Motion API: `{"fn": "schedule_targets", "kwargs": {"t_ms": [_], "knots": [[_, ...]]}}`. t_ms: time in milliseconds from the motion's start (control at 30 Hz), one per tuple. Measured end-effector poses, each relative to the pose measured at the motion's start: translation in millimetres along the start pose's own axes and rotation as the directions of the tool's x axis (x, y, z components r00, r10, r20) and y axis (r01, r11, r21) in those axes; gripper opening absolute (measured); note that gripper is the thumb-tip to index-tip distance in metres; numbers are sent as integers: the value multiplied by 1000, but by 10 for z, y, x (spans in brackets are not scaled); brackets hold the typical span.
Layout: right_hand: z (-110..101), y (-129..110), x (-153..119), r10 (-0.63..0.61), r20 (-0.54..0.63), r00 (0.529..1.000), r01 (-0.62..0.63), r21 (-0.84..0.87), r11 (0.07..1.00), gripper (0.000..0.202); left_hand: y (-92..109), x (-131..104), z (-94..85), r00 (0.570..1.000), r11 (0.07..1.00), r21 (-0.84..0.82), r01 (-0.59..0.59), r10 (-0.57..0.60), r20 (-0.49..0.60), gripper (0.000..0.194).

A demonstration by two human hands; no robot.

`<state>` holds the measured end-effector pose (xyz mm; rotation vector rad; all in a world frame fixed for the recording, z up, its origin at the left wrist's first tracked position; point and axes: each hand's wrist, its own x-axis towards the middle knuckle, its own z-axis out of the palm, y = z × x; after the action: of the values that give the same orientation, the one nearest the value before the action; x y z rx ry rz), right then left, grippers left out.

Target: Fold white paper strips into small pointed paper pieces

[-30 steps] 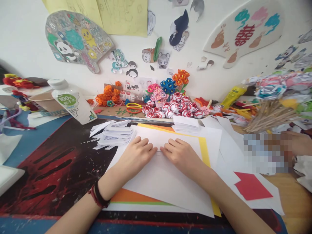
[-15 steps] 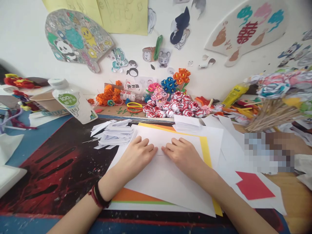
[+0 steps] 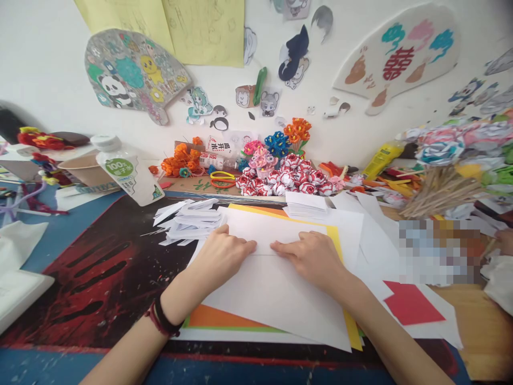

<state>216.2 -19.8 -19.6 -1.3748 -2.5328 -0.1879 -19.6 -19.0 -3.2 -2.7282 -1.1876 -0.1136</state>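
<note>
A white sheet of paper [image 3: 272, 299] lies on a stack of coloured sheets, with a thin crosswise line [image 3: 262, 255] across its far part. My left hand [image 3: 226, 251] rests on the left of that line, fingers curled in and the foremost finger pointing right. Opposite it, my right hand [image 3: 310, 259] is bent the same way, one finger pointing left along the line. A small gap parts the two hands. Both are closed at the paper; their undersides and thumbs are mostly hidden. Yellow paper [image 3: 333, 240] and orange paper [image 3: 220, 316] stick out beneath.
Folded white paper strips [image 3: 190, 222] lie behind my left hand, and a white paper stack [image 3: 306, 206] stands behind my right. Further back are a white bottle [image 3: 130, 174] and red-white paper flowers [image 3: 286, 176]. A red paper piece [image 3: 414, 303] lies on the right.
My right hand has shifted right and its finger has straightened, widening the gap between the hands. More of the line on the paper shows. The whole view has moved slightly.
</note>
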Motion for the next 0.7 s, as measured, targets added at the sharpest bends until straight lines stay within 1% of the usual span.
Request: {"fn": "schedule_targets", "kwargs": {"t_ms": [67, 133, 167, 300, 433, 600, 700], "knots": [[-12, -10, 22, -11, -6, 1000, 11, 28, 1000, 27, 25, 42, 30, 998, 998, -22, 63, -63, -17, 17], [-10, -31, 54, -11, -20, 1000, 12, 67, 998, 23, 55, 96, 70, 992, 991, -54, 120, -123, -43, 27], [-3, -43, 71, -4, -25, 1000, 6, 97, 995, 22, 67, 123, 89, 990, 989, -80, 126, -131, -60, 27], [68, -91, 130, 22, -41, 999, -11, 242, 970, 19, 79, 195, 138, 981, 974, -179, 139, -160, -111, 11], [135, -121, 173, 43, -47, 998, -23, 360, 933, 15, 61, 216, 153, 974, 938, -302, 170, -206, -91, 4], [115, -136, 220, 74, -62, 995, -36, 475, 879, 5, 43, 216, 150, 973, 907, -380, 184, -224, -64, 7], [99, -143, 229, 72, -52, 996, -35, 518, 855, 8, 35, 212, 143, 979, 898, -417, 139, -188, -79, 12]]}}
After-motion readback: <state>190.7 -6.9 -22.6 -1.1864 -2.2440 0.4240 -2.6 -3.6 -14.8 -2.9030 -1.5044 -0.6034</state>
